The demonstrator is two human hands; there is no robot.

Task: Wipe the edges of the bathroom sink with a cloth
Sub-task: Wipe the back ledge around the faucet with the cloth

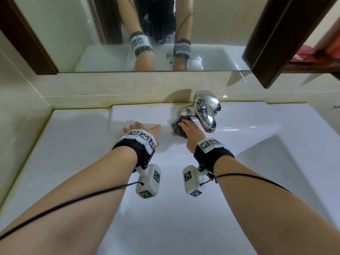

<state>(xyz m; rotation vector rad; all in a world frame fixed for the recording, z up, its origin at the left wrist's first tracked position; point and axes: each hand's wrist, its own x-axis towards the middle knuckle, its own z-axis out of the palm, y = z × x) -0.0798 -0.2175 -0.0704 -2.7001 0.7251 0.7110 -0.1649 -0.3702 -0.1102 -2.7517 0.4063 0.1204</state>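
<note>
A white bathroom sink (pixel 77 137) fills the lower view, its back edge running below a beige wall ledge. My right hand (pixel 191 130) grips a dark grey cloth (pixel 177 124) and presses it on the sink's back edge, right at the left foot of the chrome tap (pixel 204 109). My left hand (pixel 145 128) rests flat with straight fingers on the back edge, a little left of the cloth. Both wrists wear black bands with marker blocks.
A mirror (pixel 147 34) with a dark wooden frame hangs above the ledge and reflects both arms. A dark wooden shelf (pixel 276 43) juts out at the upper right, with red items behind it. Beige tiled wall stands to the left. The basin drops below the tap.
</note>
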